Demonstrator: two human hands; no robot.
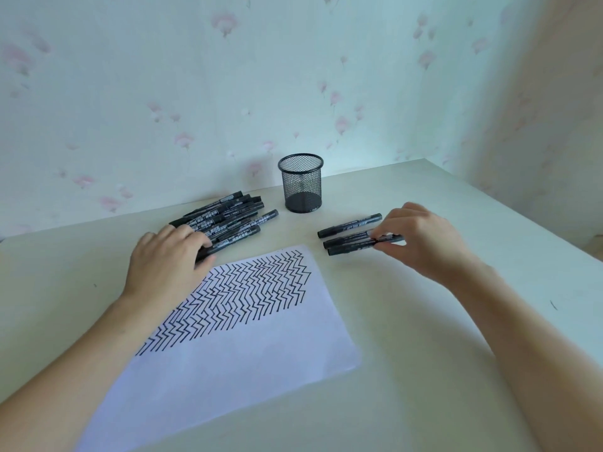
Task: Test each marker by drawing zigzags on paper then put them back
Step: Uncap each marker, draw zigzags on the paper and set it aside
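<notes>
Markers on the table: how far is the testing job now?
Done: many zigzag rows cover the paper. In hand: the right hand pinches one of three markers; the left hand rests on the big pile. Left: the mesh cup holds none.

Two bare arms show, one on each side. The left hand (pixel 169 259) and the right hand (pixel 421 236) are bare too, with no gloves, rings or watch. No sleeves cover the arms.
</notes>
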